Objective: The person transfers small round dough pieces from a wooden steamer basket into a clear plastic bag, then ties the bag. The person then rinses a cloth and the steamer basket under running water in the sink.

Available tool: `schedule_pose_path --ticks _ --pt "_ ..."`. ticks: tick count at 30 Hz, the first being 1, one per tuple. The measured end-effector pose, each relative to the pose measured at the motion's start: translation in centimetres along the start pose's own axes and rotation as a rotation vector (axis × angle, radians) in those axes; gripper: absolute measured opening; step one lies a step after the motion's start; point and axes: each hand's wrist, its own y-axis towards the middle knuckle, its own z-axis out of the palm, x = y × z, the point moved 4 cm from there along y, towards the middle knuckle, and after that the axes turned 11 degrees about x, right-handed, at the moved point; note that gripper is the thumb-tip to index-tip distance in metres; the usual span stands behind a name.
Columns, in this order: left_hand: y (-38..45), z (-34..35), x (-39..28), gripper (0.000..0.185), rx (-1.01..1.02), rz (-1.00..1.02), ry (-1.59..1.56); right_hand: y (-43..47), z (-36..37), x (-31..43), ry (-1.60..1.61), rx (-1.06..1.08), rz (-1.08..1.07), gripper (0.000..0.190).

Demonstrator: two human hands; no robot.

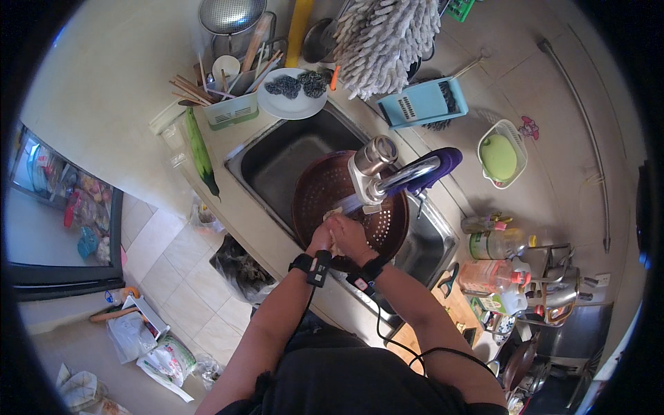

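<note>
My left hand [322, 236] and my right hand [350, 234] press together over a brown perforated colander [306, 181]. Both are closed around a pale, soft-looking thing [332, 213]; my fingers hide most of it, and I cannot tell what it is. Water [350, 204] runs onto it from the metal faucet [368, 176], whose curved spout has a purple cloth [441, 160] wrapped over it. The colander sits across the middle of a double stainless-steel sink [275, 161], partly hidden by faucet and hands.
Along the counter lie a green luffa gourd [199, 148], a chopstick holder [233, 111] and a white plate [293, 108] with steel scourers. Bottles [487, 275] and a wooden cutting board [410, 345] are at right. Cables [415, 355] trail from my wrists. A lined bin [241, 267] stands below.
</note>
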Motion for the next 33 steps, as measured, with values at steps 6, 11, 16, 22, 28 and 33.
schedule_pose_path --ticks 6,11,16,22,28,33 --pt "-1.0 1.8 -2.5 0.045 0.034 0.344 -0.046 -0.1 -4.7 -8.3 0.43 -0.227 0.083 0.011" --pt "-2.2 2.5 -4.1 0.048 -0.201 0.481 -0.065 -4.7 -9.5 -13.4 0.605 -0.619 0.207 0.009" --pt "-1.7 1.2 -3.2 0.048 -0.268 0.452 -0.042 -9.4 -13.4 -12.9 0.636 -0.92 0.2 0.009" --pt "-0.2 -1.5 -2.2 0.049 -0.444 0.291 0.41 -10.7 -12.5 -8.8 0.744 -0.962 0.067 0.007" --pt "-0.4 1.7 -2.5 0.043 0.031 0.369 -0.077 -4.4 -4.5 -4.8 0.799 -0.22 -0.06 0.031" --pt "-0.9 2.4 -3.1 0.044 -0.007 0.347 -0.066 -4.3 -4.0 -5.4 -0.228 -0.181 0.194 0.057"
